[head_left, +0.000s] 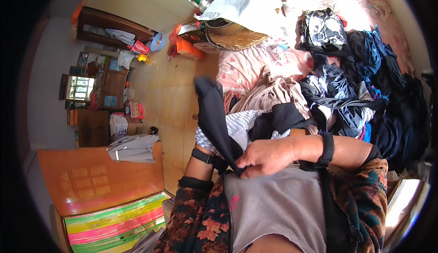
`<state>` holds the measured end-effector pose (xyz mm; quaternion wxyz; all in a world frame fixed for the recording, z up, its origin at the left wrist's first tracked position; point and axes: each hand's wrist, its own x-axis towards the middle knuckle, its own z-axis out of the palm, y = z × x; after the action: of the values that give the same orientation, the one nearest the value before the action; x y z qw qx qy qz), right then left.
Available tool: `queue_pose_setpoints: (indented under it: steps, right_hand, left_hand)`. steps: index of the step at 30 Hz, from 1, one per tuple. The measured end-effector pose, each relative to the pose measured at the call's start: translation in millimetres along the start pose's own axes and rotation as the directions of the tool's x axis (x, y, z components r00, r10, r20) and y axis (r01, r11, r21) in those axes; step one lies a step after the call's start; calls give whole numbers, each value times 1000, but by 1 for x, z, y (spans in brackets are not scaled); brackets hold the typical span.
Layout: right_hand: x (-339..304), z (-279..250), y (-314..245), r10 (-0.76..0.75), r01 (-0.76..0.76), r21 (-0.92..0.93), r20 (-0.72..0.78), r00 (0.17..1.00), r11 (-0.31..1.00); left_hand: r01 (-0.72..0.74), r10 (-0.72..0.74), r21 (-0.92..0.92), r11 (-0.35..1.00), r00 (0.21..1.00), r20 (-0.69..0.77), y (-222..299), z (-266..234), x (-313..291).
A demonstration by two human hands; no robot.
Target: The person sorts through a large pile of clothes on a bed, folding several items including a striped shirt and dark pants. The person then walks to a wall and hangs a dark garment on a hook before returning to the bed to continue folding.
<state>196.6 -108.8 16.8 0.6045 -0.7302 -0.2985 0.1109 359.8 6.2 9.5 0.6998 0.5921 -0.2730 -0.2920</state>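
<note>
My right hand (267, 158) reaches across my body, its fingers closed on the lower end of a black cloth (212, 116). That cloth stands up in a long strip and looks like part of a garment. Right behind it is grey-and-white striped fabric (242, 121), with another black piece (276, 121) beside it. Only my left forearm (197, 170) shows, with a black band at the wrist. The fabric covers my left hand, so its fingers are hidden.
A bed with a pink patterned sheet (237, 68) bears a brown cloth (273, 91) and a dark heap of clothes (340, 97). A woven basket (235, 40) stands at the bed's far left. An orange door (100, 175) with a grey jacket (137, 148) is on the left.
</note>
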Motion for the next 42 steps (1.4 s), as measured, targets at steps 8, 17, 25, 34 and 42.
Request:
queue_pose_setpoints:
  steps: [8, 17, 25, 34, 42]
  right_hand:
    - [-22, -24, 39, 144, -145, 253, 22, 989, 956]
    - [-78, -99, 151, 431, -535, 104, -728, 533, 838]
    - [-60, -26, 97, 266, -384, -112, -546, 794, 917]
    - [-30, -10, 91, 169, -409, -265, -623, 764, 873]
    - [-151, -109, 163, 645, 305, 691, -722, 249, 655]
  left_hand:
    - [50, -48, 97, 994, 999, -20, -2, -11, 0]
    - [152, -260, 332, 931, 914, 310, -59, 15, -37]
    - [321, -341, 117, 940, 897, 280, -37, 1, -9]
    - [450, -428, -222, 865, 893, 140, -49, 37, 12]
    - [-236, -332, 560, 794, 603, 725, -34, -23, -46]
